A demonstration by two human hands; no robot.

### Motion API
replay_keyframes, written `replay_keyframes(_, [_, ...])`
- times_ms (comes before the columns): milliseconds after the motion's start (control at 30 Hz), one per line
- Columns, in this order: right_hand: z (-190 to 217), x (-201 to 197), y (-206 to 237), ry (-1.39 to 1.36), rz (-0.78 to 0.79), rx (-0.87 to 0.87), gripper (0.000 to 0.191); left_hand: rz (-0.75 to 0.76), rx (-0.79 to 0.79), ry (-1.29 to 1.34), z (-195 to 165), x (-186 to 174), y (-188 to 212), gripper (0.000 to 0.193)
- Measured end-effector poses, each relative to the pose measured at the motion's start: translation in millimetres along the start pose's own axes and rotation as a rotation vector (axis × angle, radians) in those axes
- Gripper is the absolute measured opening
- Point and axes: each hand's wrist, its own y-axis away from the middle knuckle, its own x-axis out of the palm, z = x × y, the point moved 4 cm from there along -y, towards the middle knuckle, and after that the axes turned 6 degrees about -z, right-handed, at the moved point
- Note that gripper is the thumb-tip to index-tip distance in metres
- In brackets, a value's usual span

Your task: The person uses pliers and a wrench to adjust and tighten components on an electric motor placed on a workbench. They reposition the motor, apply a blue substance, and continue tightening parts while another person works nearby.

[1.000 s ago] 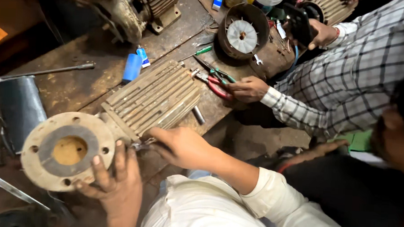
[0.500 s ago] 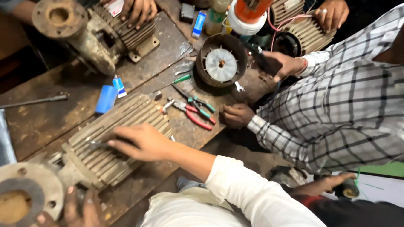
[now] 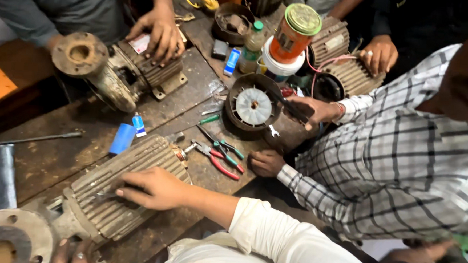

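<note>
Head view, right hand (image 3: 153, 188) flat, unclenched on ribbed motor (image 3: 118, 195), blue tube (image 3: 122, 139) beside.

Your right hand (image 3: 153, 188) comes out of a white sleeve (image 3: 287, 241) and rests on a dusty grey ribbed motor (image 3: 118, 192). Just past your fingers lies a bright blue tube (image 3: 122, 139). Off to the side of your wrist are pliers (image 3: 219, 160) with red handles. The neighbour's shirt (image 3: 397, 167) is black-and-white checked.

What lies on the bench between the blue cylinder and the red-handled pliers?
In the head view, the finned motor's shaft end lies between the blue cylinder and the red-handled pliers.
</note>
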Motion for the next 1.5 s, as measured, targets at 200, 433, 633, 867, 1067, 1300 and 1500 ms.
replay_keyframes(200, [14, 10, -19, -0.195, -0.1, -0.003, 0.024, 0.023, 0.028, -0.077, -13, -40, -27, 0.031])
replay_keyframes(433, [17, 49, -51, -0.014, -0.139, -0.093, 0.022, -0.037, -0.035, -0.233, -36, -108, -59, 0.02])
replay_keyframes(633, [14, 62, -51, -0.037, -0.102, -0.09, 0.018, -0.011, -0.103, -0.177, -33, -107, -61, 0.018])
replay_keyframes(867, [15, 61, -52, 0.035, -0.126, -0.105, 0.02, 0.052, -0.079, -0.233, -30, -99, -50, 0.032])
replay_keyframes(1067, [8, 57, -46, -0.002, -0.083, -0.116, 0.02, -0.085, -0.109, -0.165, -30, -88, -50, 0.024])
replay_keyframes(1300, [7, 57, -45, -0.003, -0.099, -0.115, 0.019, -0.092, -0.043, -0.248, -34, -88, -43, 0.019])
replay_keyframes(1500, [13, 56, -48, -0.028, -0.114, -0.123, 0.02, -0.106, -0.122, -0.155, -34, -92, -52, 0.022])
